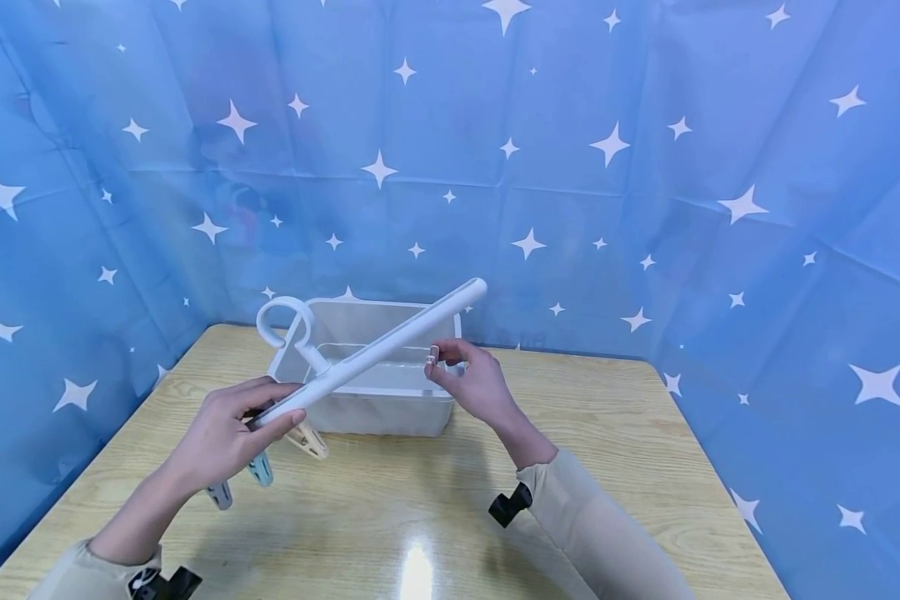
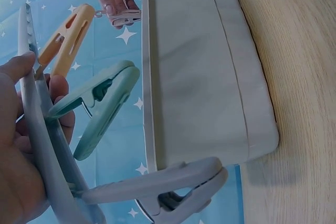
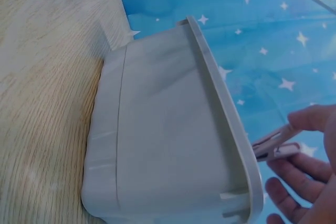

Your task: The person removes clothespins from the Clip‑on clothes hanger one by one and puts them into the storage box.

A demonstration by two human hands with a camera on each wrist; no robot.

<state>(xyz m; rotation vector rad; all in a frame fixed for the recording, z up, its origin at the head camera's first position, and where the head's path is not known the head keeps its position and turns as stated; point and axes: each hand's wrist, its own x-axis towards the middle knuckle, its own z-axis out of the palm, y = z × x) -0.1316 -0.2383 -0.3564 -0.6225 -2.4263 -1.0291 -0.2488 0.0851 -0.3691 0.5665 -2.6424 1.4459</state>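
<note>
My left hand grips the lower end of a white clip hanger, whose bar slants up to the right with its round hook on the upper left side. From the bar hang a cream-orange clothespin, a green one and a grey one, all near the left hand. My right hand pinches a pale pink clothespin between thumb and fingers, at the right rim of a light grey bin. Part of the bin's opening is hidden behind the hanger bar.
The bin stands toward the back of a wood-grain table. Behind and beside the table hangs a blue curtain with white stars. Black straps sit at both sleeve cuffs.
</note>
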